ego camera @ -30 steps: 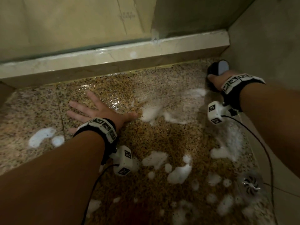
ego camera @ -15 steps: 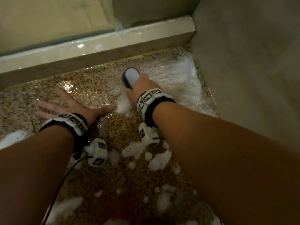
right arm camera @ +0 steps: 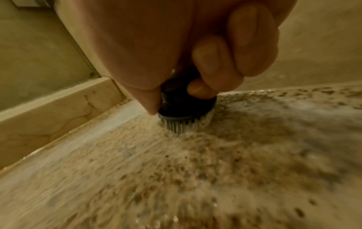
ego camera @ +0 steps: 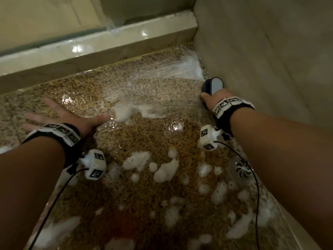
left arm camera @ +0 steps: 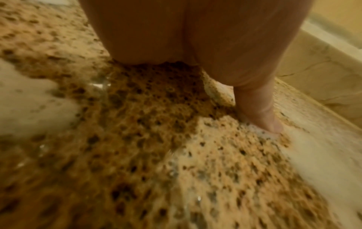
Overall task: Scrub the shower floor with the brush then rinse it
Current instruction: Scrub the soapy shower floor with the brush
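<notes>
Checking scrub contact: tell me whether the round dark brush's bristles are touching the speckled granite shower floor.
Touching. The right wrist view shows the round dark brush's bristles pressed onto the speckled granite shower floor, no gap beneath.

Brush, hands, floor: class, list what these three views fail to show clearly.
- Brush handle: head view, right hand covers it.
- Left hand fingertips: head view, motion-blurred; left wrist view shows only palm and thumb.
- Drain: head view, right forearm overlaps it.
- Floor grain: right wrist view, smeared.

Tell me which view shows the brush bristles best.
The right wrist view: the bristles show below the dark brush body, pressed on the floor. The head view shows only the brush's top above the right hand. The left wrist view shows no brush.
</notes>
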The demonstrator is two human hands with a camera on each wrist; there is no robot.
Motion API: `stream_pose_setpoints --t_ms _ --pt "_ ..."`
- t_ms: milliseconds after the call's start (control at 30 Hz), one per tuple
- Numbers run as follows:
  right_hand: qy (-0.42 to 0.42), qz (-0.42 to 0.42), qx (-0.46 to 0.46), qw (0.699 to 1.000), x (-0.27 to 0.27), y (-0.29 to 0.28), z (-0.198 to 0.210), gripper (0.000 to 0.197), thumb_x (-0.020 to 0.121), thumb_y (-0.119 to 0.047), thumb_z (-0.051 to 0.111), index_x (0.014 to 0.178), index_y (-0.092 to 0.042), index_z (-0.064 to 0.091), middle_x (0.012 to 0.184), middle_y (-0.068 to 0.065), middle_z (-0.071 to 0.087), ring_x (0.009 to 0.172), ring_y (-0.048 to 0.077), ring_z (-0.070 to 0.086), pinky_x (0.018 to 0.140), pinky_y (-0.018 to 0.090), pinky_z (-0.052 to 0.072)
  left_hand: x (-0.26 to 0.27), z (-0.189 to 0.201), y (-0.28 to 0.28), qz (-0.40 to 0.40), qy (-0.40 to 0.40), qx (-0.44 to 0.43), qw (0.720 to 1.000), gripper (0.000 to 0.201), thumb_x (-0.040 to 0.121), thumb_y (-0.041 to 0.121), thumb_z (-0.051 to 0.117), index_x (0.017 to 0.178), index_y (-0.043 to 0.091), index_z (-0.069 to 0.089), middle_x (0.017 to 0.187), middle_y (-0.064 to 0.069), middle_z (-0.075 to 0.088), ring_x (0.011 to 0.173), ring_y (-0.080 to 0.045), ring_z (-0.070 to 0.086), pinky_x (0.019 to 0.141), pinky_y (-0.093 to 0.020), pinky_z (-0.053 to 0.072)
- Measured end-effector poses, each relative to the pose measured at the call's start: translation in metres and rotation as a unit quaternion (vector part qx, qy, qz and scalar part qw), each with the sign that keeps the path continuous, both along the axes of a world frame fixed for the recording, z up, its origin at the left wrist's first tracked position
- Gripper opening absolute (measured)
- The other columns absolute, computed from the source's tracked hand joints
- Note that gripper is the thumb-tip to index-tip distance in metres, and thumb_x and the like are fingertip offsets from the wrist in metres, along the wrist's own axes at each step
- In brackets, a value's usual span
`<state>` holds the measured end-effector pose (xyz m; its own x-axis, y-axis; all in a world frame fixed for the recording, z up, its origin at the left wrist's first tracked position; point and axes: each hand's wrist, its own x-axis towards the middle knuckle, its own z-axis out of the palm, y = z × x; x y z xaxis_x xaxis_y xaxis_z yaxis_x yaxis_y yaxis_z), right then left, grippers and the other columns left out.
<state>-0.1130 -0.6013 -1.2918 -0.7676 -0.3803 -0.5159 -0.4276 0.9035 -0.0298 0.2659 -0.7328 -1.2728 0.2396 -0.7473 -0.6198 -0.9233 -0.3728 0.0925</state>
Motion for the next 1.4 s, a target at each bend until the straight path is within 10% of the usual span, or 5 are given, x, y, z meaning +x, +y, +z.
stream_pose_setpoints --t_ms 467,667,867,1267,1400 --pt "-0.029 -0.125 0.018 0.992 0.006 0.035 -0.012 0.067 0.087 -0.07 0.053 0.11 -0.007 0.047 0.093 0.016 0.055 0.061 0.027 0.049 0.049 0.031 0.03 -0.042 0.007 0.04 0.062 0.018 0.027 0.998 0.155 0.054 0.086 0.078 0.159 0.033 -0.024 0.167 -0.014 -0.028 0.154 -0.046 -0.013 0.119 -0.072 0.01" --pt "-0.026 0.017 -0.085 0.996 0.069 0.0 0.021 0.056 0.096 -0.051 0.055 0.136 -0.012 0.048 0.127 0.017 0.059 0.095 0.033 0.057 0.08 0.035 0.043 -0.056 -0.002 0.046 0.055 0.004 0.033 0.998 0.154 0.057 0.086 0.075 0.159 0.028 -0.025 0.168 -0.019 -0.019 0.153 -0.049 -0.007 0.116 -0.073 0.009" --pt "-0.139 0.06 -0.059 0.987 0.137 -0.041 0.01 0.073 0.095 -0.05 0.059 0.145 -0.006 0.029 0.098 0.008 0.055 0.064 0.023 0.049 0.05 0.03 0.037 -0.058 -0.002 0.045 0.075 -0.006 0.016 0.997 0.167 0.038 0.098 0.069 0.158 0.03 -0.026 0.167 -0.021 -0.024 0.153 -0.049 -0.013 0.115 -0.077 0.004" --pt "-0.031 -0.282 -0.021 0.959 0.043 0.144 -0.005 0.081 0.091 -0.063 0.059 0.135 0.003 0.043 0.119 0.021 0.066 0.095 0.036 0.064 0.072 0.037 0.042 -0.037 -0.045 0.036 0.077 0.069 0.022 0.994 0.176 -0.007 0.101 0.063 0.147 0.05 -0.006 0.159 -0.017 0.033 0.129 -0.059 0.045 0.079 -0.085 0.038" --pt "-0.04 -0.263 -0.053 0.963 0.06 0.127 0.002 0.079 0.094 -0.057 0.054 0.148 -0.002 0.035 0.129 0.016 0.059 0.094 0.033 0.058 0.075 0.031 0.04 -0.051 -0.003 0.05 0.076 0.07 0.032 0.994 0.168 0.02 0.096 0.076 0.156 0.042 -0.007 0.165 -0.019 0.02 0.138 -0.06 0.035 0.081 -0.08 0.045"
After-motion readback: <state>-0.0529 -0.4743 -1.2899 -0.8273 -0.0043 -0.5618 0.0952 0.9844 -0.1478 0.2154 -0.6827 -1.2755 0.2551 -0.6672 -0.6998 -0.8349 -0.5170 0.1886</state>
